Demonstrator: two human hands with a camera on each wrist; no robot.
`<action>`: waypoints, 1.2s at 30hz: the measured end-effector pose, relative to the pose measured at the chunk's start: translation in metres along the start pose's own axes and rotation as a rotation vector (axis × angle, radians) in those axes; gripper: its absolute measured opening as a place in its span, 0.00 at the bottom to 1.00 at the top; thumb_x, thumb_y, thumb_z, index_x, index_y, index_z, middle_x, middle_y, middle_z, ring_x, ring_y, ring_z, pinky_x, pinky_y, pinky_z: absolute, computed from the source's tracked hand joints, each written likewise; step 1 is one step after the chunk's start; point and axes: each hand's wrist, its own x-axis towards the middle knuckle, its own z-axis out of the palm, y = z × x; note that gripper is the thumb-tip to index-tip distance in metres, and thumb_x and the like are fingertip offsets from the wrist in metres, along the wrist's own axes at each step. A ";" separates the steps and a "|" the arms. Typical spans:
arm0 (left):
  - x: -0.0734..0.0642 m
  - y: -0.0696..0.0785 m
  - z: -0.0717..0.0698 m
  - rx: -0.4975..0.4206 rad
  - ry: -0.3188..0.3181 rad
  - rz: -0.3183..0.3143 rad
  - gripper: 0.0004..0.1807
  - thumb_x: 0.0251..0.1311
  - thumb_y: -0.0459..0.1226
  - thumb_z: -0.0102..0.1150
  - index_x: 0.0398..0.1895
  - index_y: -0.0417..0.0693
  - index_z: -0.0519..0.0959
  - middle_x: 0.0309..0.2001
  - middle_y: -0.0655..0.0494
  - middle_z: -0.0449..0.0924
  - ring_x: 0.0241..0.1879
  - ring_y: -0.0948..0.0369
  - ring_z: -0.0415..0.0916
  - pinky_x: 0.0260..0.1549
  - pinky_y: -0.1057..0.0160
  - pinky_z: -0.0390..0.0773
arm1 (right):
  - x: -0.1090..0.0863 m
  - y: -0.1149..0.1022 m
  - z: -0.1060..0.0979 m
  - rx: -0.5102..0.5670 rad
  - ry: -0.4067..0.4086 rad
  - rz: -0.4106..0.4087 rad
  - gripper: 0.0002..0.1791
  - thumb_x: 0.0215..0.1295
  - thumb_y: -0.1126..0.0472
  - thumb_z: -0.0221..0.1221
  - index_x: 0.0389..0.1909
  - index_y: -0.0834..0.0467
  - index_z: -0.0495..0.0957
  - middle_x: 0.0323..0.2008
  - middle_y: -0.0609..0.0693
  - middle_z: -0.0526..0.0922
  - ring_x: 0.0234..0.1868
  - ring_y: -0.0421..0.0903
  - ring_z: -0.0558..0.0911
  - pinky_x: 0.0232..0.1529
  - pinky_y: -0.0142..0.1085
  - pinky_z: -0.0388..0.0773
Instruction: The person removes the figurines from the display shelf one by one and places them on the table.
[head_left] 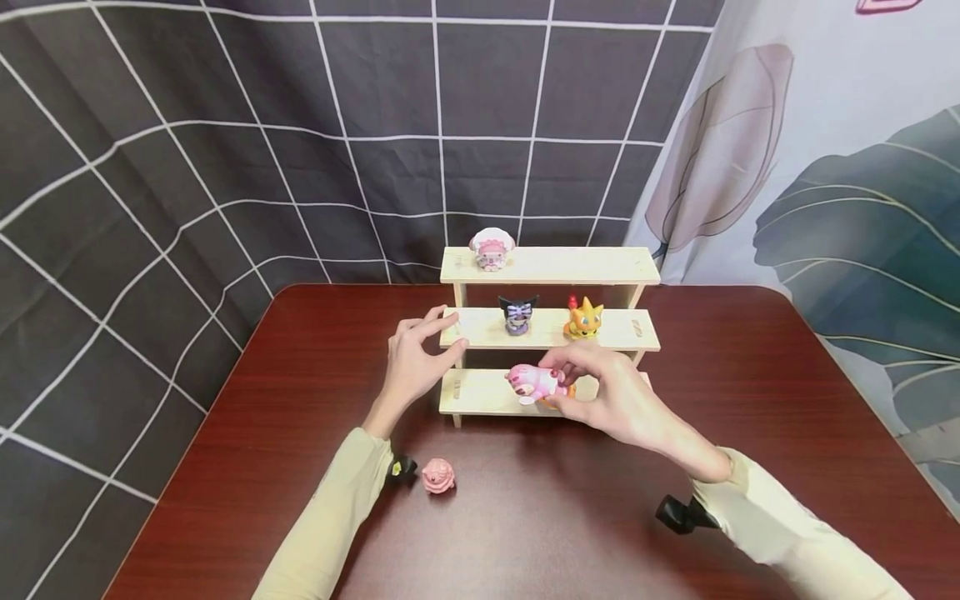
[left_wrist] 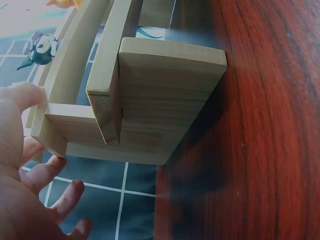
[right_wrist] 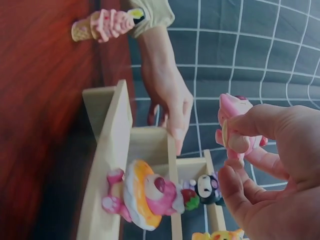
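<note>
My right hand [head_left: 611, 396] pinches a small pink figurine [head_left: 534, 382] between thumb and fingers, held tilted in front of the bottom board of the wooden display shelf [head_left: 480, 392]. In the right wrist view, the fingers partly cover this figurine [right_wrist: 232, 105]. A pink bear figurine with an orange ring [right_wrist: 142, 192] sits on the bottom board, mostly hidden behind my right hand in the head view. My left hand [head_left: 416, 354] grips the left end of the middle board, thumb at the front and index finger toward the back.
A black-hooded figurine [head_left: 517, 317] and a yellow-orange figurine [head_left: 584, 320] stand on the middle board. On the top board is a pink-and-white figurine [head_left: 492, 250]. A pink ice cream cone figurine [head_left: 438, 476] stands on the table [head_left: 487, 533]. A dark checked curtain [head_left: 375, 75] hangs behind.
</note>
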 end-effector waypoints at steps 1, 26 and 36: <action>0.000 0.000 0.000 0.000 -0.001 -0.001 0.23 0.53 0.45 0.73 0.54 0.53 0.86 0.60 0.54 0.79 0.49 0.50 0.72 0.50 0.44 0.64 | -0.001 -0.001 0.002 -0.003 0.003 -0.007 0.22 0.48 0.72 0.72 0.46 0.55 0.81 0.36 0.39 0.80 0.36 0.39 0.79 0.40 0.34 0.79; -0.001 0.003 -0.001 -0.010 -0.002 -0.011 0.23 0.53 0.44 0.73 0.54 0.52 0.86 0.60 0.53 0.79 0.49 0.49 0.71 0.50 0.44 0.64 | -0.029 -0.009 0.044 0.065 0.034 -0.046 0.22 0.48 0.73 0.72 0.45 0.54 0.81 0.33 0.41 0.77 0.34 0.40 0.77 0.33 0.35 0.77; -0.001 0.002 -0.001 -0.012 -0.007 -0.015 0.23 0.54 0.44 0.73 0.54 0.53 0.86 0.61 0.54 0.79 0.50 0.50 0.71 0.49 0.44 0.65 | -0.040 -0.008 0.060 0.026 0.042 -0.057 0.23 0.45 0.72 0.73 0.45 0.56 0.81 0.36 0.41 0.79 0.35 0.39 0.77 0.35 0.37 0.77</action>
